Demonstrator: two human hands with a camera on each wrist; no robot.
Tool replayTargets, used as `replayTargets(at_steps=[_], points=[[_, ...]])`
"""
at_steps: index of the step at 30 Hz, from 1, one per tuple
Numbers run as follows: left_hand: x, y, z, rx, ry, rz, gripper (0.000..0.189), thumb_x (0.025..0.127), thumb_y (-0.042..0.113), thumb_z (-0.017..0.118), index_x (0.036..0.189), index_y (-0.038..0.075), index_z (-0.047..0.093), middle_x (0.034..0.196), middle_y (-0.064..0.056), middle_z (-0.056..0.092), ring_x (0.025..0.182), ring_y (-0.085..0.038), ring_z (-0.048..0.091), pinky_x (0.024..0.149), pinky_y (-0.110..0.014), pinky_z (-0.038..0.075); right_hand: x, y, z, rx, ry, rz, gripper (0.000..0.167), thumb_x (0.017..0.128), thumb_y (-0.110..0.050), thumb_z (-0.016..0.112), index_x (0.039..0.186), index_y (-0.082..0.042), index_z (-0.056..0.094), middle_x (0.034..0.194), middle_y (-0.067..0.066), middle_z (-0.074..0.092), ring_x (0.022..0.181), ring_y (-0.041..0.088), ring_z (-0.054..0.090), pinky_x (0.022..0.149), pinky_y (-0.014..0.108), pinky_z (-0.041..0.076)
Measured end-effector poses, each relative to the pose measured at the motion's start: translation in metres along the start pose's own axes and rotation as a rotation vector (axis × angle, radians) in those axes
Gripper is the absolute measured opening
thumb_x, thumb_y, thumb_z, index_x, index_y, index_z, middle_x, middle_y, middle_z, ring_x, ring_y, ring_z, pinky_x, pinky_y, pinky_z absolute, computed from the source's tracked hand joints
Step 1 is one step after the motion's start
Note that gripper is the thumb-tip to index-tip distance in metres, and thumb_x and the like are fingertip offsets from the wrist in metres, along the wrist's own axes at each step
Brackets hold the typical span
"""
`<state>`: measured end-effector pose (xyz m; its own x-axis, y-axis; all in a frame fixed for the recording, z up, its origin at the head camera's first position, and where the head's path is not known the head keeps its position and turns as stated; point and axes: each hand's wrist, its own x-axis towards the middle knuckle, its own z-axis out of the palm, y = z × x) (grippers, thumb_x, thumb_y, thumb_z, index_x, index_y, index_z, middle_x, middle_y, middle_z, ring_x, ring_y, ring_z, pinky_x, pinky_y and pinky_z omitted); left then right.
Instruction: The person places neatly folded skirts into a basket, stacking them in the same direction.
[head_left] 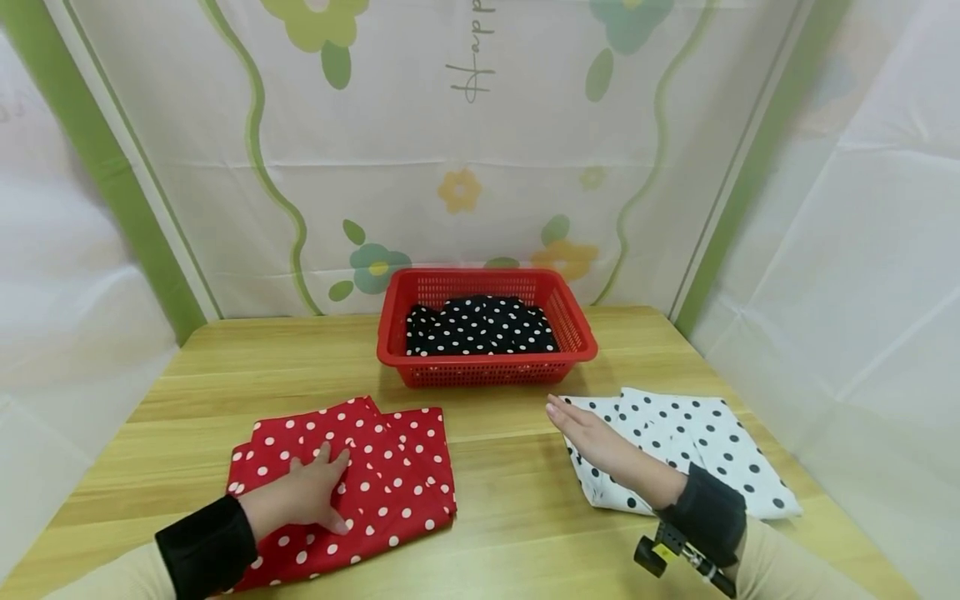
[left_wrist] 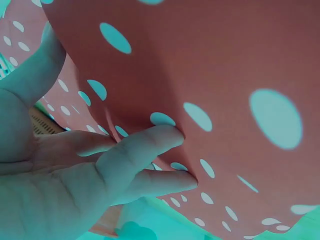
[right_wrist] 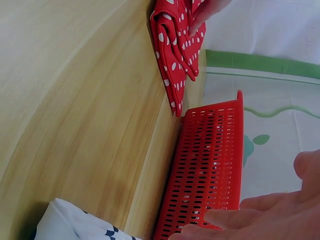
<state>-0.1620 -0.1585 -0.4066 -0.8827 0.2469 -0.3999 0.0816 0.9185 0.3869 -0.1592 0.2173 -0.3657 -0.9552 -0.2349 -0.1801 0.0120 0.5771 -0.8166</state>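
Observation:
A folded red cloth with white dots point(head_left: 405, 475) lies on the left of the table. My left hand point(head_left: 311, 492) is over it with fingers spread, and in the left wrist view its fingertips point(left_wrist: 167, 137) are right at the dotted fabric point(left_wrist: 220, 60). On the right lies a folded white cloth with black dots point(head_left: 720, 442). Above its left edge is my right hand point(head_left: 592, 437), fingers straight and side by side, holding nothing. The right wrist view shows that hand point(right_wrist: 270, 215) in front of the red basket point(right_wrist: 205, 155).
At the back middle stands the red plastic basket point(head_left: 487, 371) with a black, white-dotted cloth point(head_left: 480, 325) inside. The wooden table point(head_left: 502, 500) reaches a flower-printed curtain point(head_left: 465, 133) behind, with pale curtain sides point(head_left: 855, 275) on the left and right.

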Motion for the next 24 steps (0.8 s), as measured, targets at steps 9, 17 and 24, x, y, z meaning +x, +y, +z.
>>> replayTargets(at_steps=[9,17,24], points=[[0.004,0.015,0.008,0.013,0.038,0.008,0.099,0.063,0.018,0.090,0.143,-0.008,0.039,0.143,-0.038,0.030,0.122,-0.068,0.024,0.083,-0.067,0.047,-0.001,-0.001,0.001,0.005,-0.009,0.019,0.067,0.105,-0.045,0.031,0.151,0.004,0.023,0.156,0.023,0.019,0.144,0.041,0.015,0.114,0.056,0.014],[0.006,0.024,0.011,0.017,0.042,0.010,0.099,0.061,0.017,0.091,0.143,-0.006,0.040,0.143,-0.036,0.031,0.123,-0.065,0.026,0.081,-0.065,0.049,-0.001,-0.001,0.003,0.001,-0.017,0.014,0.066,0.106,-0.043,0.032,0.151,0.004,0.024,0.156,0.022,0.020,0.143,0.041,0.016,0.113,0.056,0.015],[0.014,0.034,0.016,0.047,0.044,-0.009,0.100,0.060,0.017,0.091,0.144,-0.004,0.039,0.145,-0.034,0.031,0.124,-0.065,0.025,0.082,-0.063,0.049,-0.001,0.000,0.004,0.012,-0.015,0.019,0.065,0.106,-0.042,0.032,0.150,0.005,0.025,0.155,0.022,0.022,0.143,0.042,0.017,0.113,0.057,0.015]])
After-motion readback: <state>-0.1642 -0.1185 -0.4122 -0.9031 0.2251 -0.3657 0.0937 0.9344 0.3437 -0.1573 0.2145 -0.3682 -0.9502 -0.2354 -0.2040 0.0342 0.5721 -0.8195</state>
